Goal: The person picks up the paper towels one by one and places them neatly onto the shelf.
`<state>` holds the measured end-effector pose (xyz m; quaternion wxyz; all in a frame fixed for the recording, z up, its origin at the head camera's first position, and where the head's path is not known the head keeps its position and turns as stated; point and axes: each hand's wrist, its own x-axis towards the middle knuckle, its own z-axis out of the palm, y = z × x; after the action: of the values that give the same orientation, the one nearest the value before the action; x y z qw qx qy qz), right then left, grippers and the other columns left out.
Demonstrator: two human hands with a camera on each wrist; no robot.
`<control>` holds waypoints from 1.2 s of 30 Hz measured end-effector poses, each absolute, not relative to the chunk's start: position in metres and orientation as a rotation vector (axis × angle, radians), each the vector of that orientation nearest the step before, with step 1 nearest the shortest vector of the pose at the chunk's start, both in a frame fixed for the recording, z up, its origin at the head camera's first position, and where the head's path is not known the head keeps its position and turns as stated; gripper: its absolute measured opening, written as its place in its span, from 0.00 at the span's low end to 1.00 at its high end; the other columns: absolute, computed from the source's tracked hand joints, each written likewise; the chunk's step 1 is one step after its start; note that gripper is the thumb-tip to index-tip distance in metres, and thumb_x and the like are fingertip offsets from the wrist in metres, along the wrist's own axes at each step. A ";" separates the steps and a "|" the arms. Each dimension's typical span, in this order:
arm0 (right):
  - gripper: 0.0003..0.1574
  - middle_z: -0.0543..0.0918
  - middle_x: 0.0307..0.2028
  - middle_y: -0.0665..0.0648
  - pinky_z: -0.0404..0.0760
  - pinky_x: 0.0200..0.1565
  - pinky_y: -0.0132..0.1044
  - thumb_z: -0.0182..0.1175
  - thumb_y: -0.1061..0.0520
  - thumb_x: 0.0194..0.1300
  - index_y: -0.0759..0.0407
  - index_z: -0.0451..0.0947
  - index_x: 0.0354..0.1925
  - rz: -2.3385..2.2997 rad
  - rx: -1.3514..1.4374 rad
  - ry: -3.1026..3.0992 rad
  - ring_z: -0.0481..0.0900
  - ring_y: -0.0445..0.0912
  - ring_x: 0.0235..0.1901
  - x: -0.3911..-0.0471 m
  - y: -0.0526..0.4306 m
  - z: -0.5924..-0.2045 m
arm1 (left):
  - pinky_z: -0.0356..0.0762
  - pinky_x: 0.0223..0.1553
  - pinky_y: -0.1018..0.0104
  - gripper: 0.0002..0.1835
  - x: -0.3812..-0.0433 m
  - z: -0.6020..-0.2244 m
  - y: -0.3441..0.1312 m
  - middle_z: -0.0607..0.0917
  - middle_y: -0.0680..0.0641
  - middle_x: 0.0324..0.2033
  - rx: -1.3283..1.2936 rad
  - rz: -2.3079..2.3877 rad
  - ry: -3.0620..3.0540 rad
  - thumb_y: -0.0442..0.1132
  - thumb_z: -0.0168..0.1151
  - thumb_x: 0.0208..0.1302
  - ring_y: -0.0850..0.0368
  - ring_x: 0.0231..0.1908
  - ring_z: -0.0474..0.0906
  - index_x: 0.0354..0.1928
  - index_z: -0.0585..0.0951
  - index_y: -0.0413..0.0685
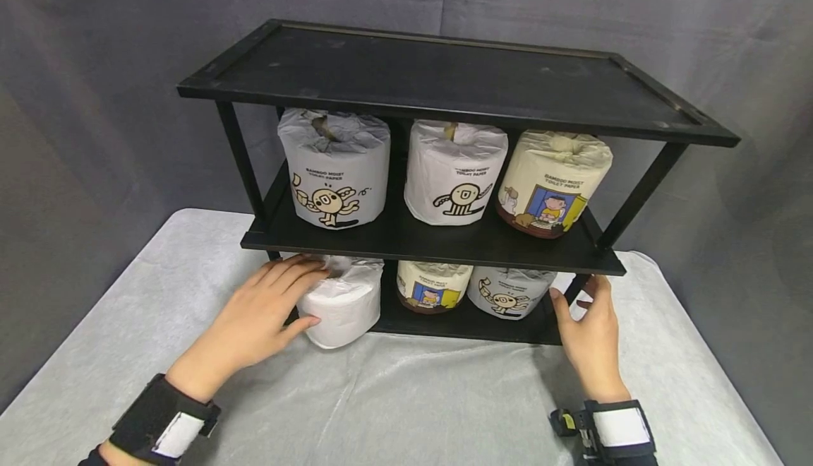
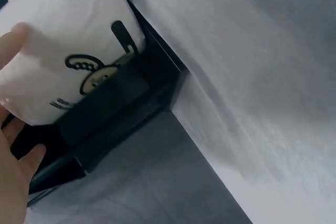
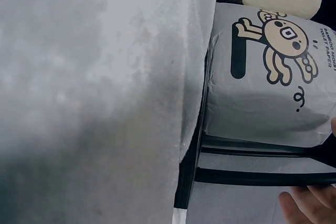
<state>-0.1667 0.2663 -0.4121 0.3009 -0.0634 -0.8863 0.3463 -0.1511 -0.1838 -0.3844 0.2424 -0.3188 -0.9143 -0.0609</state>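
Note:
On the lower shelf's left end, a white wrapped toilet paper roll (image 1: pixel 346 318) juts out past the front edge. My left hand (image 1: pixel 263 314) holds it, thumb at the front and fingers over its upper left side. Its printed cartoon shows in the left wrist view, where the roll (image 2: pixel 68 30) fills the upper left. At the other end my right hand (image 1: pixel 592 335) grips the right post of the black two-tier rack (image 1: pixel 432 243), thumb and fingers on either side. Fingertips (image 3: pixel 310 203) show behind the post in the right wrist view.
A cream roll (image 1: pixel 432 289) and a white cartoon roll (image 1: pixel 510 293) stand on the lower shelf. Above are two white rolls (image 1: pixel 336 176) and a tilted cream roll (image 1: pixel 552 187). White cloth (image 1: pixel 356 402) covers the table; a grey curtain (image 1: pixel 508 0) hangs behind.

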 end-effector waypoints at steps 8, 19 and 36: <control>0.39 0.73 0.56 0.74 0.75 0.49 0.57 0.59 0.55 0.61 0.67 0.56 0.65 0.921 -0.172 -2.347 0.72 0.63 0.54 -0.166 0.267 -0.412 | 0.70 0.60 0.51 0.28 -0.155 -0.386 -0.190 0.79 0.49 0.57 -0.938 -0.191 -2.460 0.41 0.63 0.53 0.52 0.60 0.69 0.59 0.73 0.52; 0.39 0.73 0.56 0.74 0.75 0.48 0.57 0.59 0.55 0.61 0.66 0.56 0.65 0.919 -0.174 -2.347 0.72 0.62 0.54 -0.166 0.267 -0.412 | 0.75 0.54 0.52 0.25 -0.153 -0.387 -0.186 0.80 0.53 0.56 -0.898 -0.174 -2.486 0.43 0.59 0.58 0.55 0.59 0.69 0.60 0.73 0.56; 0.39 0.74 0.55 0.75 0.75 0.48 0.57 0.59 0.56 0.61 0.67 0.56 0.65 0.922 -0.168 -2.338 0.73 0.63 0.53 -0.166 0.266 -0.412 | 0.67 0.60 0.50 0.28 -0.154 -0.394 -0.164 0.80 0.45 0.55 -0.796 -0.163 -2.424 0.51 0.60 0.58 0.48 0.58 0.69 0.59 0.73 0.49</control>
<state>-0.1660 0.2664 -0.4116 0.3062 -0.0636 -0.8836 0.3486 -0.1537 -0.1636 -0.3940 0.2882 -0.2982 -0.9079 -0.0610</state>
